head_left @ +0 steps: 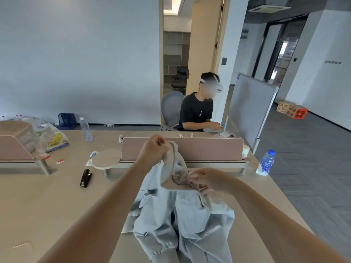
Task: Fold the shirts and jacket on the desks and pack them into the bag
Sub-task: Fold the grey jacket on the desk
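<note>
open desk top point(47, 205) left of the jacket point(180, 224), only a black stapler point(85, 178) lying on it. ahead, the pink divider point(190, 149) and a round shelf point(107, 158) block the far side. a water bottle point(266, 161) stands at the divider's right end, near the desk edge.

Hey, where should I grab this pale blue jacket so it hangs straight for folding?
Probably grip the pale blue fabric jacket at its two shoulders, from above, either side of the beige lining. It hangs bunched, with the left hand and right hand both holding that lining.
</note>
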